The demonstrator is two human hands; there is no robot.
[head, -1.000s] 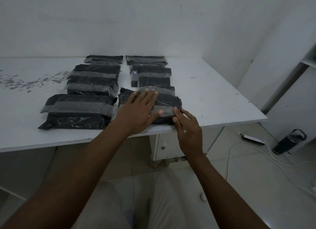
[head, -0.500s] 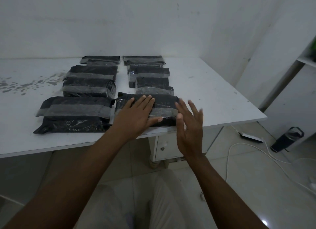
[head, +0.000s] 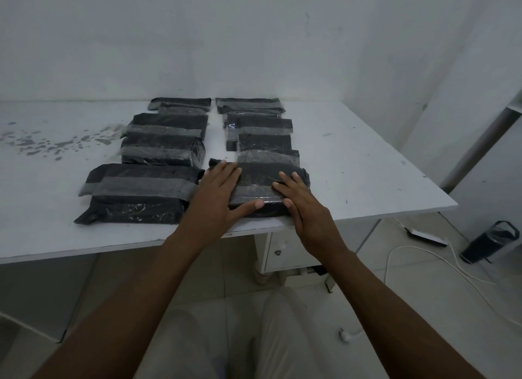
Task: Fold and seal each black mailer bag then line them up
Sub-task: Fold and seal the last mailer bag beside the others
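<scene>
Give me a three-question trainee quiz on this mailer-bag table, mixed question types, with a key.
1. True or false: the left hand and the right hand both lie flat on the same mailer bag.
2. The bags on the table are laid out as: A) one single row; B) two columns side by side; C) one tall stack.
3. Fill in: the bag under the hands is the one in the right column ____ to the person.
Key: 1 true; 2 B; 3 nearest.
</scene>
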